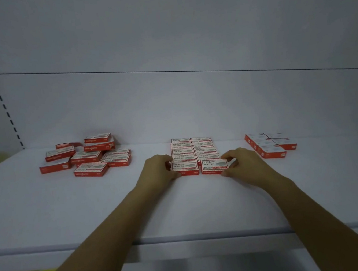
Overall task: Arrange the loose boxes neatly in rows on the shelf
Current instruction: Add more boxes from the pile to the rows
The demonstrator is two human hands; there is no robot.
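The front-right box (214,165) is pinched at its right end by the right hand (240,164), and it sits a touch forward and askew of its neighbour (not squared up yet). The front-left box (185,168) is gripped at its left end by the left hand (159,169), likely as a reference edge. Both are set at the front of the two columns (193,148) mid-shelf (181,212). A loose pile (87,158) is left waiting at the left, and a tidy group (269,145) is seen at the right.
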